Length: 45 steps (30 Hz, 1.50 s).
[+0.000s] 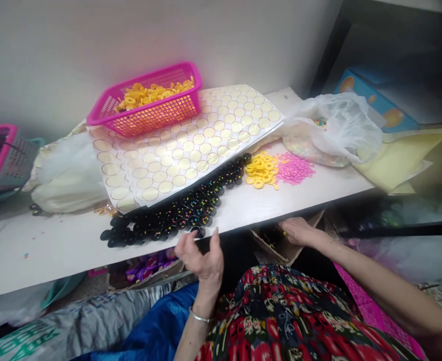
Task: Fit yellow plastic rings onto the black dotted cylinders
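My left hand is at the table's front edge, thumb and fingers apart, with nothing visible between them. Just beyond its fingertips stands a small black cup, at the near side of a long cluster of black cups. Many of these cups contain tiny coloured pieces. Below the table edge, my right hand reaches into a cardboard box; its fingertips are hidden there. On the white table, yellow rings lie in a pile, touching a heap of small pink pieces.
Sheets of round stickers lie behind the cups, under a pink basket of yellow parts. A plastic bag sits at the right, and another bag at the left. Beneath the table is a box with purple items.
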Tool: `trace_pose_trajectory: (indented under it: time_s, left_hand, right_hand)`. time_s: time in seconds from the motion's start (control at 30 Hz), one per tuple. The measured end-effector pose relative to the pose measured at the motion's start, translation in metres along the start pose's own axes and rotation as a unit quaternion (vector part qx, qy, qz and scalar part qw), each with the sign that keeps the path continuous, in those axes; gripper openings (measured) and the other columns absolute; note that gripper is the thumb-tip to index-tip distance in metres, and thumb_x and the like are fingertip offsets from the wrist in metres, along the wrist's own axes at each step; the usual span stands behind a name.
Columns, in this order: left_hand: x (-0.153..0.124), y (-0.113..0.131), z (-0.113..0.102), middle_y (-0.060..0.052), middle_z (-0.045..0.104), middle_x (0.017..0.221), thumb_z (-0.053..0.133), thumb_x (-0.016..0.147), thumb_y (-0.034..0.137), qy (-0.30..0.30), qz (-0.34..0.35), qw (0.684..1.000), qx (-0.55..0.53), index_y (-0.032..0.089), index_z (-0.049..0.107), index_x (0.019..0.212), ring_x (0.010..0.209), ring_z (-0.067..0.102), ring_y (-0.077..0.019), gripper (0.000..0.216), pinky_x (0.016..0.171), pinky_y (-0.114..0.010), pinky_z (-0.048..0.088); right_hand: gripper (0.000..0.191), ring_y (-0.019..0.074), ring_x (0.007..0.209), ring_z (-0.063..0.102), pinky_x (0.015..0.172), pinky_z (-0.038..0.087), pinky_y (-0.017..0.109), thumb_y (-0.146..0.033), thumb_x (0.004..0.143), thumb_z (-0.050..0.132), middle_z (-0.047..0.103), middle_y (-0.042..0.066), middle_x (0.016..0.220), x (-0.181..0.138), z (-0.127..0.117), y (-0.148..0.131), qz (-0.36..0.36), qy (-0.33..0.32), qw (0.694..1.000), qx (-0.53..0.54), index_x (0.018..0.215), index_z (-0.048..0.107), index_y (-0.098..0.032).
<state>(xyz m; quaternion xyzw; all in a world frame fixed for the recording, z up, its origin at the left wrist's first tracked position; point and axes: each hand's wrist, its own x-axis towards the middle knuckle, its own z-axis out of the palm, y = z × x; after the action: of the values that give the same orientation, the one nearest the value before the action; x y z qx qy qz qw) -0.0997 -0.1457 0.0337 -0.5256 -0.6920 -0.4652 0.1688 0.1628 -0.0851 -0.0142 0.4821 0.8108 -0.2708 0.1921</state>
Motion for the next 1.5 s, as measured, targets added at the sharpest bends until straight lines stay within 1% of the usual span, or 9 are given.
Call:
trace_pose_trajectory:
  time_s: [0.17, 0.43, 0.63, 0.73, 0.83, 0.93, 1.17, 1.37, 1.5]
  left_hand:
    - [0.004, -0.036, 0.007, -0.005, 0.055, 0.086, 0.072, 0.059, 0.043, -0.07, -0.136, 0.988, 0.034, 0.014, 0.058, 0.092, 0.081, 0.053, -0.0196, 0.045, 0.076, -0.036, 0.045]
    - [-0.002, -0.034, 0.009, -0.003, 0.062, 0.08, 0.068, 0.064, 0.041, -0.083, -0.177, 0.98, -0.032, 0.016, 0.064, 0.089, 0.078, 0.055, -0.0182, 0.036, 0.076, -0.034, 0.046]
    - [-0.012, -0.039, 0.015, -0.004, 0.063, 0.081, 0.068, 0.064, 0.041, -0.093, -0.191, 0.976, -0.055, 0.015, 0.065, 0.091, 0.077, 0.057, -0.017, 0.038, 0.075, -0.033, 0.047]
    - [-0.01, -0.036, 0.013, -0.005, 0.064, 0.083, 0.069, 0.066, 0.036, -0.082, -0.15, 0.983, -0.06, 0.015, 0.064, 0.093, 0.077, 0.058, -0.0166, 0.036, 0.076, -0.032, 0.048]
    - [-0.009, -0.026, 0.011, -0.004, 0.065, 0.083, 0.071, 0.065, 0.029, -0.086, -0.061, 0.992, -0.071, 0.016, 0.064, 0.092, 0.076, 0.058, -0.016, 0.03, 0.075, -0.031, 0.048]
    - [-0.011, -0.015, 0.013, -0.004, 0.066, 0.083, 0.071, 0.065, 0.024, -0.108, -0.011, 0.988, -0.111, 0.018, 0.063, 0.092, 0.074, 0.059, -0.0156, 0.03, 0.072, -0.03, 0.049]
    - [-0.011, 0.009, 0.038, -0.004, 0.066, 0.081, 0.07, 0.066, 0.023, -0.169, 0.028, 0.962, -0.211, 0.018, 0.063, 0.092, 0.073, 0.06, -0.0157, 0.028, 0.067, -0.028, 0.05]
    - [-0.001, 0.023, 0.07, -0.004, 0.067, 0.078, 0.068, 0.066, 0.03, -0.223, 0.005, 0.947, -0.23, 0.018, 0.064, 0.088, 0.071, 0.061, -0.0171, 0.025, 0.064, -0.029, 0.051]
    - [0.0, 0.026, 0.095, -0.005, 0.068, 0.081, 0.069, 0.065, 0.035, -0.243, -0.006, 0.943, -0.228, 0.017, 0.065, 0.089, 0.072, 0.062, -0.0189, 0.03, 0.065, -0.031, 0.052]
  right_hand:
    - [0.025, 0.0257, 0.094, 0.062, 0.073, 0.046, 0.031, -0.008, 0.073, 0.049, 0.067, 0.016, 0.092, 0.008, -0.001, 0.007, 0.059, -0.02, 0.998, -0.008, 0.09, 0.066, -0.013]
    - [0.033, 0.0301, 0.102, 0.058, 0.076, 0.046, 0.036, -0.004, 0.073, 0.046, 0.061, 0.025, 0.107, 0.007, -0.011, 0.005, 0.089, -0.005, 0.996, -0.009, 0.101, 0.063, -0.006]
    - [0.02, 0.016, 0.069, 0.059, 0.059, 0.042, 0.023, -0.024, 0.072, 0.057, 0.064, 0.005, 0.076, -0.017, -0.045, -0.008, -0.084, -0.048, 0.977, 0.19, 0.087, 0.062, -0.014]
    - [0.017, 0.0105, 0.057, 0.049, 0.054, 0.037, 0.021, -0.03, 0.077, 0.049, 0.054, -0.002, 0.064, -0.017, -0.071, -0.011, -0.112, 0.073, 0.924, 0.359, 0.081, 0.058, -0.016]
    - [0.015, 0.0109, 0.06, 0.045, 0.058, 0.036, 0.023, -0.03, 0.075, 0.049, 0.048, -0.003, 0.06, -0.005, -0.09, -0.009, -0.076, 0.26, 0.882, 0.386, 0.068, 0.053, -0.017]
    - [0.014, 0.0125, 0.061, 0.045, 0.061, 0.037, 0.025, -0.03, 0.072, 0.05, 0.048, -0.002, 0.06, 0.009, -0.097, -0.001, -0.023, 0.35, 0.842, 0.41, 0.065, 0.052, -0.018]
    - [0.016, 0.0159, 0.065, 0.049, 0.065, 0.04, 0.028, -0.033, 0.073, 0.048, 0.054, 0.001, 0.065, 0.013, -0.101, 0.026, 0.057, 0.466, 0.785, 0.404, 0.068, 0.054, -0.019]
    - [0.023, 0.02, 0.09, 0.052, 0.083, 0.039, 0.03, -0.025, 0.082, 0.037, 0.058, 0.01, 0.09, -0.002, -0.146, 0.062, 0.128, 0.627, 0.744, 0.192, 0.079, 0.058, -0.018]
    - [0.033, 0.0213, 0.096, 0.053, 0.083, 0.038, 0.029, -0.013, 0.08, 0.031, 0.061, 0.014, 0.097, 0.011, -0.2, 0.115, 0.24, 0.562, 0.785, 0.101, 0.089, 0.062, -0.012]
